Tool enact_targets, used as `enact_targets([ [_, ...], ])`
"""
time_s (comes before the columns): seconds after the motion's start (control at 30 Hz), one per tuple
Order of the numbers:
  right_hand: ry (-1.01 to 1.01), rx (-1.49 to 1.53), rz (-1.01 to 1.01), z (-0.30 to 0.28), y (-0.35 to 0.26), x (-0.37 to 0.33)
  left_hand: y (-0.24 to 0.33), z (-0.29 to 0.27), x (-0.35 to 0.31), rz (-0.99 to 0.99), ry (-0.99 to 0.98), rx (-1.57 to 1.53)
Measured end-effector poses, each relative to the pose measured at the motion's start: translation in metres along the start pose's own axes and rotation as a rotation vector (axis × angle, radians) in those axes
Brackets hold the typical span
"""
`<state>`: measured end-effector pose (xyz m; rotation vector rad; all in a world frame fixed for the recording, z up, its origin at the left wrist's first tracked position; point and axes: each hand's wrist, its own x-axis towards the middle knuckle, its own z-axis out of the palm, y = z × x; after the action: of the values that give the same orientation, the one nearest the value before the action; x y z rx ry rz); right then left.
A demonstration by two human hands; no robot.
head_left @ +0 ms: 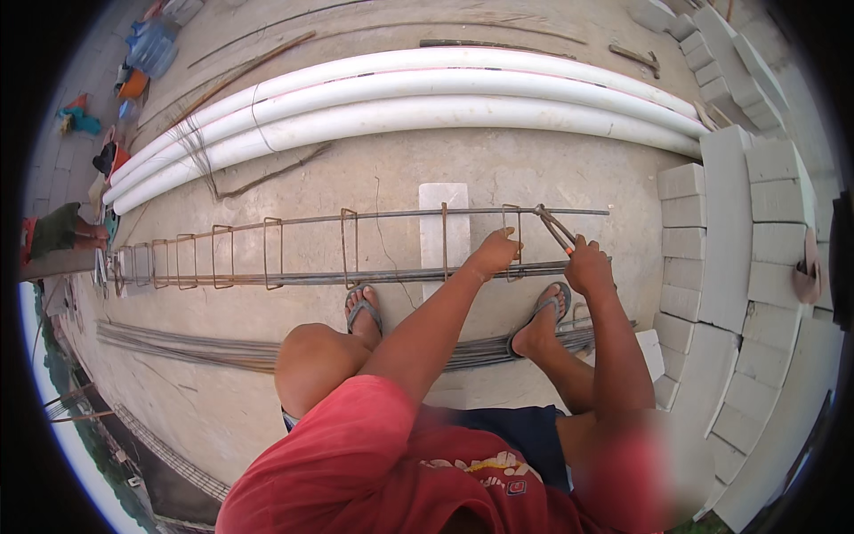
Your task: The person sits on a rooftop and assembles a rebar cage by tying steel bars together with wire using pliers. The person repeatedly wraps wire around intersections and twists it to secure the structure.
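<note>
My right hand [589, 266] grips the handles of a pair of pincers [557, 232]. The jaws meet the upper steel bar [400, 213] of a long rebar cage, just right of a bent stirrup. My left hand [492, 254] is closed around that rusty stirrup [505, 214], close to the lower bars [311, 278]. More rectangular stirrups [222, 244] are spaced along the cage to the left. A pale block [442, 196] lies under the cage, left of my left hand. Any wire in the pincers' jaws is too small to make out.
White pipes [445, 111] lie beyond the cage, with thin wire [206, 169] at their left. A bundle of rods [187, 342] runs beneath my legs. Stacked pale blocks [683, 214] line the right. A hammer [636, 59] lies at the back. Another person's legs [89, 233] show far left.
</note>
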<state>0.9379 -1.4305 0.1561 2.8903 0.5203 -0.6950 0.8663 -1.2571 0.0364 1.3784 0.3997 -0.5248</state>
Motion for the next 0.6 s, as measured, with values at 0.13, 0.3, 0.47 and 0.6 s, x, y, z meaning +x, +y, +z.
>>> enact_targets([
  [0.13,-0.059,0.05,0.011,0.011,0.007,0.008,0.007,0.039,0.017,0.032,0.235,0.428],
  [0.3,-0.18,0.035,-0.037,0.002,0.01,0.036,0.025,0.041,0.002,0.026,0.372,0.326],
  [0.47,-0.324,-0.145,-0.121,-0.039,-0.011,0.061,0.015,0.016,-0.003,0.001,0.115,0.004],
  [0.6,-0.452,-0.256,-0.182,-0.061,-0.022,0.074,0.012,0.014,-0.005,-0.021,0.072,-0.093],
])
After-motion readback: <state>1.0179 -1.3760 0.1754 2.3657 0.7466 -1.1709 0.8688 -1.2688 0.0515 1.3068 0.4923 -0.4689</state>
